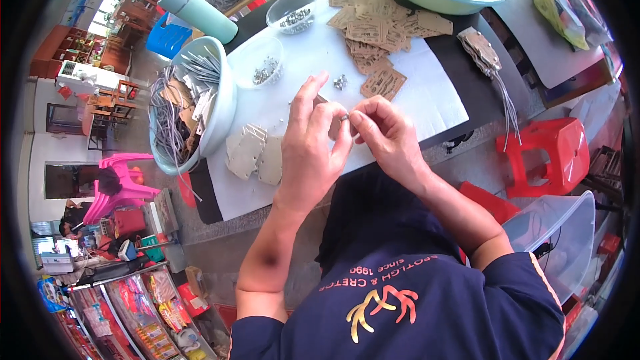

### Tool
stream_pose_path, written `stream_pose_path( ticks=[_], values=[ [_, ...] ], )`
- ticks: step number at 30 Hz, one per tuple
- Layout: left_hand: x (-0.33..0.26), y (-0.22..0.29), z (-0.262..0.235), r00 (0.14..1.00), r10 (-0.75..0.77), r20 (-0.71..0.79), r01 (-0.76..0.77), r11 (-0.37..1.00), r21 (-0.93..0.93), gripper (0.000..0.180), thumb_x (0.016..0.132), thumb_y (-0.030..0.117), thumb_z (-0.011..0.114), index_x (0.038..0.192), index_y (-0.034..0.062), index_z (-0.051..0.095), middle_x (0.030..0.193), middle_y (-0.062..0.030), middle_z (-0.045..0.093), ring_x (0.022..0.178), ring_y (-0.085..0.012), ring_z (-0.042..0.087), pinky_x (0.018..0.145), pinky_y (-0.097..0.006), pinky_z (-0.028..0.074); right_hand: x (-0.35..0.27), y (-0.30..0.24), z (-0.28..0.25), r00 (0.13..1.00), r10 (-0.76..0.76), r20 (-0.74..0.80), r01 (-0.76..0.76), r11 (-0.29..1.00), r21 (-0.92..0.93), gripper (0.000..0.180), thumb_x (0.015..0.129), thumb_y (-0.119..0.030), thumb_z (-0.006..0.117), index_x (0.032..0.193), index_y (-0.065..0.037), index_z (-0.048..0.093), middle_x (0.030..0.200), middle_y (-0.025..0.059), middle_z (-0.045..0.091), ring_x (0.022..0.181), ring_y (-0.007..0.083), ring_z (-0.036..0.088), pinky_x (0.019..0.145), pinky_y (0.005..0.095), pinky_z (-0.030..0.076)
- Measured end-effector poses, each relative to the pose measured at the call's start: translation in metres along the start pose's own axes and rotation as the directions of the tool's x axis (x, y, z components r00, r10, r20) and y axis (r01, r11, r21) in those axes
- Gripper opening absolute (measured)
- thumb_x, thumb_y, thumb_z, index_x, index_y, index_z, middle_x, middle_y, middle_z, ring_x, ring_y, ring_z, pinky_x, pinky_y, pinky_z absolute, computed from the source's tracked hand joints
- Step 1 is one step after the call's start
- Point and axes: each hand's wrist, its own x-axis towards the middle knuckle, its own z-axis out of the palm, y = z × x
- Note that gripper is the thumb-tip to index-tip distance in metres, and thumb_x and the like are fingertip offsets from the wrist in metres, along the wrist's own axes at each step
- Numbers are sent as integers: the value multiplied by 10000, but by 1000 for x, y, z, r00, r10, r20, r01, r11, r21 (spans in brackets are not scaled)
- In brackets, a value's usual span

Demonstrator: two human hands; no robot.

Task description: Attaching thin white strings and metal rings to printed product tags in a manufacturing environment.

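Note:
Over the near edge of the white-covered table, my left hand (pixel 310 150) and my right hand (pixel 395 141) meet fingertip to fingertip. Both are closed in a pinch on a small shiny metal piece (pixel 345 117), mostly covered by the fingers. Part of a brownish card (pixel 335 128) seems to show between the hands; its hold is unclear. Just beyond them lies a little heap of metal pieces (pixel 340 82). Pale flat cards (pixel 247 153) lie beside my left wrist. Printed brown cards (pixel 373 30) are piled farther back.
Left stands a pale blue basin (pixel 230 100) of grey cords and cards. Behind are clear bowls of metal bits (pixel 270 50) (pixel 293 10), a green bottle (pixel 200 13) and a green basin (pixel 460 5). Corded cards (pixel 480 50) lie right, above a red stool (pixel 547 153).

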Motion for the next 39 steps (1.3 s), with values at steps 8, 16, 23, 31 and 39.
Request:
stream_pose_path(
  ticks=[8, 16, 23, 31, 39],
  values=[
    [-6, 2, 4, 993, 76, -88, -72, 996, 48, 176, 833, -45, 686, 976, 14, 603, 1328, -222, 563, 1210, -386, 593, 953, -452, 520, -1, -5, 4, 1000, 15, -3, -15, 997, 77, 141, 1002, -138, 629, 1015, 2, 626, 852, 29, 655, 770, 58, 618, 645, 219, 509],
    [-8, -9, 12, 987, -34, -154, 15, 992, -125, 269, 831, -2, 687, 1070, 2, 562, 1281, -223, 589, 1166, -404, 599, 939, -451, 522, 2, -12, 3, 992, 122, 19, -123, 987, 99, 147, 1020, -155, 607, 1014, -9, 589, 745, 17, 629, 652, 67, 613, 555, 222, 498],
    [-33, -13, 23, 955, -68, -287, 42, 994, -97, 411, 852, 39, 730, 1224, 1, 558, 1318, -228, 558, 1220, -408, 552, 1005, -472, 469, 2, -3, 9, 998, 58, 3, -58, 992, 109, 117, 1023, -100, 588, 1019, 17, 580, 791, 42, 638, 650, 89, 617, 588, 227, 515],
    [-52, -14, 32, 924, -123, -361, 37, 971, -235, 343, 846, -60, 684, 1171, 2, 591, 1059, -181, 660, 957, -362, 668, 814, -406, 553, -10, 8, 10, 999, -23, 36, 21, 999, 33, 132, 971, 34, 598, 1092, 11, 550, 909, 43, 632, 755, 89, 638, 666, 231, 547],
    [-49, -7, 31, 939, -111, -326, 48, 980, -195, 337, 851, -87, 668, 1167, 5, 596, 1069, -172, 658, 942, -336, 680, 807, -389, 564, -5, 8, 2, 959, -238, 150, 278, 891, -360, 235, 885, 44, 637, 1111, -16, 662, 849, 77, 596, 659, 140, 605, 599, 262, 487]
  ],
)
